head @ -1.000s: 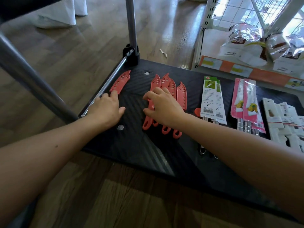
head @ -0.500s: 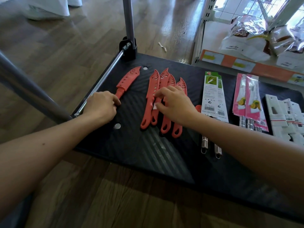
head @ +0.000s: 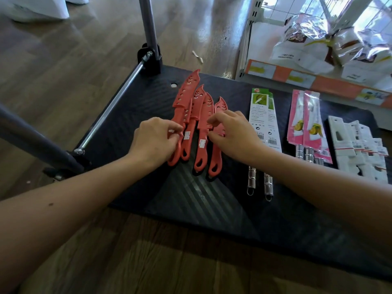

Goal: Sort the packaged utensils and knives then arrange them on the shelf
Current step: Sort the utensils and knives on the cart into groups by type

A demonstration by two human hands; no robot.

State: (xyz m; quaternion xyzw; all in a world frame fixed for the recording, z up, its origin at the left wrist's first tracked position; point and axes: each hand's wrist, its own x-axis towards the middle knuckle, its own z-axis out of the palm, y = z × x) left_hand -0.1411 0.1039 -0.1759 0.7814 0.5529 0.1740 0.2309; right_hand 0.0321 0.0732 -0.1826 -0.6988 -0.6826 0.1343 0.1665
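Squaring up the red knife row.
Left hand (head: 156, 139) pinches the leftmost red knife (head: 184, 98) at its handle; right hand (head: 233, 132) pinches the third red knife (head: 201, 153). The knives overlap on the black shelf (head: 191, 204). Best to slide them flat, level the handle ends and stay off the green packs (head: 259, 115).

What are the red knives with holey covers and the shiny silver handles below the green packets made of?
The red knives look like moulded plastic, smooth and slightly shiny: one even colour, with cut-out holes. Blades are hidden. The silver handles look like polished metal, probably steel: bright mirror-like glints.
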